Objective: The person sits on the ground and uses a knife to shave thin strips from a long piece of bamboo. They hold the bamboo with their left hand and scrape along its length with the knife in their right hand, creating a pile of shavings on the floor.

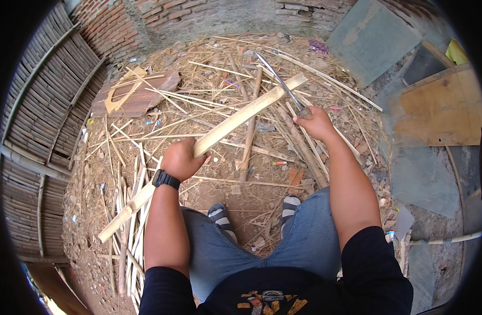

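Note:
A long split bamboo piece (241, 118) slants from the lower left up to the upper right, its pale hollow side facing up. My left hand (181, 159), with a black watch on its wrist, is closed around it near the middle. My right hand (316, 124) is closed on the handle of a long-bladed knife (274, 72). The blade points up and to the left, crossing the bamboo close to its far right end. Whether its edge touches the bamboo I cannot tell. Most of the knife's handle is hidden in my fist.
Thin bamboo strips (138, 231) lie piled at my left, with more sticks and poles (252, 123) strewn over the littered ground. A brown board (146, 100) lies at far left. Slatted bamboo wall (52, 94) borders the left, brick wall (172, 18) the back, grey slabs (374, 42) the right.

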{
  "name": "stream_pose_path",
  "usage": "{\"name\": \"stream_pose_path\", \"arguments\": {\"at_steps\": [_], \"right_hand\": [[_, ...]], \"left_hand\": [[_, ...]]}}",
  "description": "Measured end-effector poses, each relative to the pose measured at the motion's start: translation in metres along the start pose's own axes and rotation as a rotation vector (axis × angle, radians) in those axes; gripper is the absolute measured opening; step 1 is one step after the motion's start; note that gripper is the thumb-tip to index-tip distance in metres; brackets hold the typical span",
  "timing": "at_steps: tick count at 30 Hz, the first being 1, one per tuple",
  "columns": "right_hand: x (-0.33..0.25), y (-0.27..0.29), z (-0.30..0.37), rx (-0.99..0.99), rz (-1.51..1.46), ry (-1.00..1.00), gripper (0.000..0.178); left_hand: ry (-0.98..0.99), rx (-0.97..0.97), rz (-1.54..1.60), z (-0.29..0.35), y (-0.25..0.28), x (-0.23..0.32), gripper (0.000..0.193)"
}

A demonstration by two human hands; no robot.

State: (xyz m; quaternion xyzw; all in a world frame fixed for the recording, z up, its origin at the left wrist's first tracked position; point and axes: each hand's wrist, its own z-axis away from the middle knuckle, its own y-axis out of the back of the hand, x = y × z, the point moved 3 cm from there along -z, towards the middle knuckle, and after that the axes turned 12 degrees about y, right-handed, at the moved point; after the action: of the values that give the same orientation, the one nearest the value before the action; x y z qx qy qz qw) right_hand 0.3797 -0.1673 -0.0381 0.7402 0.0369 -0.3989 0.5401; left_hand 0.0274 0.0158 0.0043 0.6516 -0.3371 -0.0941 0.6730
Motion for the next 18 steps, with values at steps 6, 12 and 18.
{"name": "stream_pose_path", "arguments": {"at_steps": [6, 12, 18], "right_hand": [[-0.023, 0.006, 0.000, -0.059, -0.008, 0.053, 0.071], [-0.018, 0.012, 0.003, 0.050, 0.036, 0.021, 0.072], [-0.045, 0.010, 0.011, -0.048, 0.110, 0.166, 0.070]], "left_hand": [[0.019, -0.029, 0.050, 0.000, 0.001, -0.004, 0.040], [-0.007, 0.037, 0.077, 0.001, 0.000, 0.000, 0.035], [0.002, 0.043, 0.101, 0.000, 0.002, -0.002, 0.035]]}}
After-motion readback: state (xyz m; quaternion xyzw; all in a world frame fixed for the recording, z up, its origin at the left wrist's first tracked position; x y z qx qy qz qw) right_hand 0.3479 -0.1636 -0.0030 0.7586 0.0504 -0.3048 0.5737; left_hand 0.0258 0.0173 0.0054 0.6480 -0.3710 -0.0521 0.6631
